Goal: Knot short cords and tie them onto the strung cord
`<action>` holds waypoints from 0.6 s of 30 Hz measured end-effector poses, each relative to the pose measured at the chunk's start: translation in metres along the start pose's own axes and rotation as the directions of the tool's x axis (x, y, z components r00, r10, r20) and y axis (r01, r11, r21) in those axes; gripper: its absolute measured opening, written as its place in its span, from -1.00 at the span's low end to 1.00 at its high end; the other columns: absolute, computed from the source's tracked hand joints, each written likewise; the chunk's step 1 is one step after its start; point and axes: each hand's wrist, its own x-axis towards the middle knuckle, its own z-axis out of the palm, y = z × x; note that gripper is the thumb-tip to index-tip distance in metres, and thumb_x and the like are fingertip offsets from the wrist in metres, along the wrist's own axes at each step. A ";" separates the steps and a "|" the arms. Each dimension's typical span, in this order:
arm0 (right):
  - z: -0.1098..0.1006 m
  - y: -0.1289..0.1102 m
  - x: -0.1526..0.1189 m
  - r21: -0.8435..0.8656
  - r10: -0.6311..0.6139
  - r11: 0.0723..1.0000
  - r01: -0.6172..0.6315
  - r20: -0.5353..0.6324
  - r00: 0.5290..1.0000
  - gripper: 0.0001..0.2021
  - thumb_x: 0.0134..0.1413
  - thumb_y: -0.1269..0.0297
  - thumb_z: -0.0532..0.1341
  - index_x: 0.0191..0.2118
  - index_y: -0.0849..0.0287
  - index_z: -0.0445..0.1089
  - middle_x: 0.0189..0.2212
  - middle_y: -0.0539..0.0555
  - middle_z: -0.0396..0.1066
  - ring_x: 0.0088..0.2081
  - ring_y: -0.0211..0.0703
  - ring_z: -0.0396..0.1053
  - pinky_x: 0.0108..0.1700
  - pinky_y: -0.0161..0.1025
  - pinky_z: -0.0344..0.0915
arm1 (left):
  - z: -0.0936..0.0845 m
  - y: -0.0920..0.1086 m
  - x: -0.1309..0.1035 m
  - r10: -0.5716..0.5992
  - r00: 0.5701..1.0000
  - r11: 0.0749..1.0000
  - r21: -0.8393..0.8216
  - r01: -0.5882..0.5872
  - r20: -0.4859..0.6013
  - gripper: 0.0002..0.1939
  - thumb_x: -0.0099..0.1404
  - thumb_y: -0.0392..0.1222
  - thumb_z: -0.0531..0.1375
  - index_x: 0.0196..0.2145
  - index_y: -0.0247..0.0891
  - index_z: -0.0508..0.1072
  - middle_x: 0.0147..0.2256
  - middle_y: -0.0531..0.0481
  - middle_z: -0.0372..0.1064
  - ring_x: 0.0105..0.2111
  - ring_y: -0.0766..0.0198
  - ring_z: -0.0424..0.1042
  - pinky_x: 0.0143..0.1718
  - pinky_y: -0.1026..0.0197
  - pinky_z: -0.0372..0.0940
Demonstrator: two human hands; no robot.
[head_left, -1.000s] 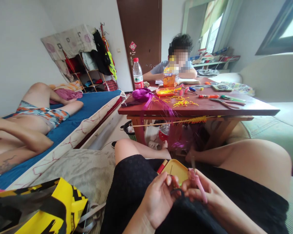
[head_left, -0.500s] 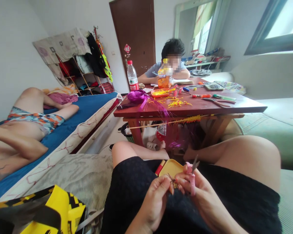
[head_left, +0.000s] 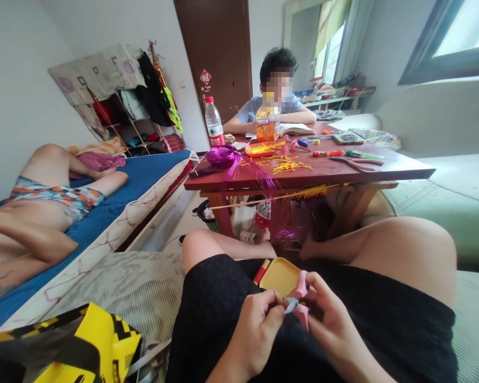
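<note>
Right hand (head_left: 330, 314): grip closed on pink scissors (head_left: 303, 312), blades (head_left: 291, 306) at the left hand (head_left: 257, 325), whose grip pinches a small, indistinct piece (head_left: 275, 293); yellow tray (head_left: 278, 276) beyond.

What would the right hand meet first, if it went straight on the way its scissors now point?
Probably the left hand: the scissors in the right hand point at its fingers. The gap looks very small, though its depth is unclear.
</note>
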 end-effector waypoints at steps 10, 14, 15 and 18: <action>0.001 -0.012 0.003 0.227 0.175 0.956 -0.184 0.061 0.983 -0.63 -0.28 0.28 0.38 -0.47 0.14 0.11 -0.68 -0.17 0.18 -0.63 -0.43 0.05 -0.57 -0.46 0.02 | 0.002 -0.009 0.004 -0.032 0.999 0.996 0.084 0.032 -0.002 -0.81 0.07 -0.29 0.01 -0.67 -0.28 0.23 -0.65 0.12 0.07 -0.58 0.37 0.04 -0.51 0.29 -0.03; 0.003 -0.013 0.001 0.363 0.258 0.895 -0.257 0.049 0.965 -0.63 -0.26 0.21 0.37 -0.43 0.14 0.13 -0.71 -0.17 0.19 -0.65 -0.43 0.04 -0.59 -0.45 0.06 | 0.004 -0.015 0.005 -0.093 0.995 0.989 -0.113 0.096 0.034 -0.86 0.00 -0.26 0.00 -0.66 -0.27 0.22 -0.67 0.09 0.12 -0.60 0.36 0.08 -0.52 0.28 0.01; 0.004 -0.013 0.001 0.384 0.287 0.880 -0.281 0.042 0.957 -0.65 -0.26 0.21 0.36 -0.42 0.15 0.15 -0.70 -0.15 0.23 -0.65 -0.43 0.06 -0.59 -0.45 0.07 | 0.005 -0.016 0.005 -0.107 0.993 0.977 -0.179 0.113 0.042 -0.87 -0.02 -0.26 0.00 -0.66 -0.28 0.23 -0.67 0.08 0.15 -0.59 0.35 0.10 -0.50 0.28 0.03; 0.004 -0.012 -0.001 0.439 0.361 0.833 -0.338 0.032 0.932 -0.66 -0.27 0.24 0.36 -0.40 0.17 0.19 -0.68 -0.12 0.28 -0.67 -0.43 0.08 -0.62 -0.46 0.05 | 0.007 -0.015 0.004 -0.150 0.988 0.929 -0.335 0.155 0.042 -0.89 -0.06 -0.25 0.02 -0.66 -0.29 0.26 -0.67 0.07 0.18 -0.59 0.36 0.13 -0.46 0.29 0.06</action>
